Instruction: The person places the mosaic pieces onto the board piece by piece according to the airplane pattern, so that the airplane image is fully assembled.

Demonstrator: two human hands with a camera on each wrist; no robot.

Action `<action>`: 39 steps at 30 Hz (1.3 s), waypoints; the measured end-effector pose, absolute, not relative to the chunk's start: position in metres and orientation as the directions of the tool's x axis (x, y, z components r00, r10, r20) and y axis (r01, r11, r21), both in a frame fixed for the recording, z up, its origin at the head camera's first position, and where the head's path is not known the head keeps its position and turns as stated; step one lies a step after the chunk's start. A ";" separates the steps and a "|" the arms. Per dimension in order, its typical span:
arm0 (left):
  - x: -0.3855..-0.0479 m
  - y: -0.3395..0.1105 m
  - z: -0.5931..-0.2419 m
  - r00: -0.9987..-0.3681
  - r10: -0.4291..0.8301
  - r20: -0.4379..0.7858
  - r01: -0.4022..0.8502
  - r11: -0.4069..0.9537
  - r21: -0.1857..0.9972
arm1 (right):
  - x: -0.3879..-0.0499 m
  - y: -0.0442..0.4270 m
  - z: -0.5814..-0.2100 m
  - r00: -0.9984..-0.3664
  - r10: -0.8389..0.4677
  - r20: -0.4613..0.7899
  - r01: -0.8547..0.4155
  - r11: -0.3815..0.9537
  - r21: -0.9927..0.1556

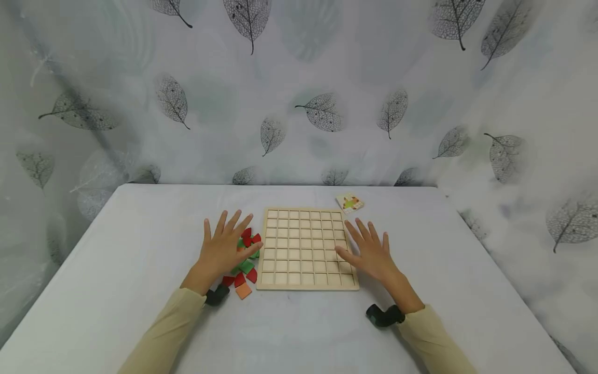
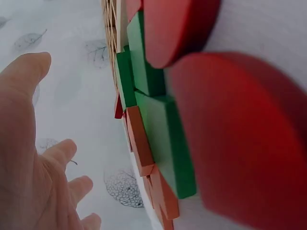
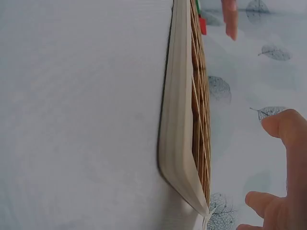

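Note:
A pale wooden grid board (image 1: 303,287) with square compartments lies in the middle of the white table. My left hand (image 1: 221,253) is spread with straight fingers over a loose pile of small blocks left of the board, holding nothing. The pile has red rounded pieces (image 2: 235,129), green blocks (image 2: 165,143) and orange blocks (image 2: 139,141); the hand hides part of it in the head view. My right hand (image 1: 371,254), fingers spread, hovers at the board's right edge and holds nothing. Between the hands, the board's compartments hold no coloured blocks.
A small square card (image 1: 349,202) with a green, yellow and red picture lies by the board's far right corner. Each wrist wears a black camera (image 1: 384,316). Behind the white table (image 1: 467,291) hangs a leaf-patterned curtain (image 1: 210,150).

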State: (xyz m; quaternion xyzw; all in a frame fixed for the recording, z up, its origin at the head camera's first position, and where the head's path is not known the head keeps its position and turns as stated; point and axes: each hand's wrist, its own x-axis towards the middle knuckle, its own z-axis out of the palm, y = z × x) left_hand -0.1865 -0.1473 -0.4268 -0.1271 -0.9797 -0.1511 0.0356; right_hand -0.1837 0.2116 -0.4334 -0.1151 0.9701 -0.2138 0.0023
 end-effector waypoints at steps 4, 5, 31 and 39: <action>-0.187 -0.149 -0.432 -0.958 0.269 0.103 0.288 0.905 0.313 | -0.179 0.210 -0.438 -0.969 -0.242 0.041 -0.237 0.880 -0.411; -0.188 -0.150 -0.433 -0.955 0.278 0.106 0.297 0.899 0.323 | -0.178 0.210 -0.439 -0.968 -0.248 0.038 -0.241 0.879 -0.410; -0.208 -0.164 -0.447 -0.816 0.535 0.219 0.546 0.590 0.594 | -0.182 0.226 -0.462 -0.938 -0.320 0.136 -0.315 0.615 -0.723; -0.209 -0.164 -0.453 -0.788 0.547 0.283 0.597 0.566 0.568 | -0.184 0.229 -0.467 -0.963 -0.239 0.127 -0.235 0.509 -0.828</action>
